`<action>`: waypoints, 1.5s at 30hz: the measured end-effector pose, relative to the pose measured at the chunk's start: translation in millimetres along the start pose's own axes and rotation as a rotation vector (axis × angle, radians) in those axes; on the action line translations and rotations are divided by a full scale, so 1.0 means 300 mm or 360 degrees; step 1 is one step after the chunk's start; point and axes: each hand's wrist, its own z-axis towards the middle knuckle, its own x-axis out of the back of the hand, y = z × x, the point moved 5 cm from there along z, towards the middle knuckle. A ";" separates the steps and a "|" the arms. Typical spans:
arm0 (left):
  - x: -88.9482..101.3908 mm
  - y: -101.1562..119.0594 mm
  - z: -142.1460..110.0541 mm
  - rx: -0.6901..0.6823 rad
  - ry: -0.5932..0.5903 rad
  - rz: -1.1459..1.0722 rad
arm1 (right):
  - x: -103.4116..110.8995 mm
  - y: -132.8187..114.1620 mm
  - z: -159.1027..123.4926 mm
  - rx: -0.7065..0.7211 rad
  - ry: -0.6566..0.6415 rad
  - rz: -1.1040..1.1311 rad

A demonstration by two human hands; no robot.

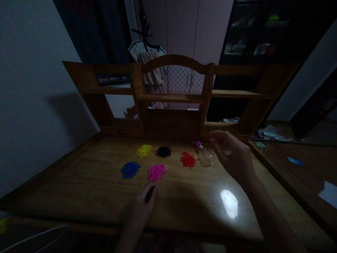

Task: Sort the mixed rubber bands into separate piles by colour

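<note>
My left hand (143, 202) is low over the table, thumb and forefinger drawn together at the near edge of a pile of pink thin strands (157, 172). Whether anything is between those fingertips is too dark to tell. My right hand (234, 156) is raised above the right side, thumb and fingers curved and apart, holding nothing visible. Just left of it lies a clear bulb-shaped bottle (206, 158) with a pink cap, tilted on its side. Beside the bottle sits a red pile (188, 159). Black (163, 152), yellow (144, 150) and blue (130, 170) piles of similar strands lie farther left.
A wooden shelf unit (171, 97) rises along the back of the table (86, 186). Light glares off the tabletop at the right front. A wall (47, 88) borders the left side. Beyond the right edge is a lower surface with a blue card (295, 161).
</note>
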 end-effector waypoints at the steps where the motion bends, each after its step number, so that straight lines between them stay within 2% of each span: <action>1: 0.004 -0.004 0.002 -0.0026 0.0039 -0.0042 | -0.037 0.037 0.000 -0.0024 -0.0046 -0.0042; 3: 0.024 -0.019 0.008 -0.0031 0.0181 -0.0124 | -0.126 0.113 -0.014 -0.0098 -0.0157 -0.0168; 6: 0.055 -0.061 0.020 0.0113 0.0382 -0.0300 | -0.252 0.191 -0.070 -0.0110 -0.0309 -0.0188; 9: 0.054 -0.076 0.033 0.0185 0.0372 -0.0385 | -0.323 0.245 -0.127 -0.0241 -0.0321 -0.0197; 13: 0.048 -0.050 0.040 0.0092 0.0370 -0.0247 | -0.384 0.294 -0.167 -0.0337 -0.0493 -0.0235; 20: 0.044 -0.069 0.038 0.0074 0.0398 -0.0176 | -0.374 0.337 -0.186 -0.0422 -0.0433 -0.0375; 24: 0.037 -0.050 0.054 0.0031 0.0315 -0.0176 | -0.340 0.343 -0.181 -0.0462 -0.0261 -0.0185; 27: 0.041 0.039 0.097 -0.0124 0.0212 -0.0135 | -0.299 0.339 -0.154 -0.0537 -0.0109 0.0087; 30: 0.047 0.170 0.170 -0.0376 0.0132 -0.0074 | -0.253 0.316 -0.115 -0.0551 -0.0093 0.0251; 33: 0.032 0.302 0.254 -0.0738 0.0047 -0.0027 | -0.215 0.278 -0.077 -0.0432 -0.0157 0.0284; 36: -0.014 0.384 0.332 -0.1087 -0.0015 0.0060 | -0.205 0.238 -0.054 -0.0263 -0.0223 0.0274; 38: -0.054 0.397 0.373 -0.1243 -0.0024 0.0079 | -0.213 0.213 -0.054 -0.0171 -0.0249 0.0257; 41: -0.111 0.370 0.411 -0.1312 -0.0047 0.0004 | -0.242 0.175 -0.078 -0.0097 -0.0299 0.0249; 45: -0.158 0.324 0.401 -0.1390 -0.0195 -0.0028 | -0.282 0.119 -0.128 -0.0103 -0.0367 0.0325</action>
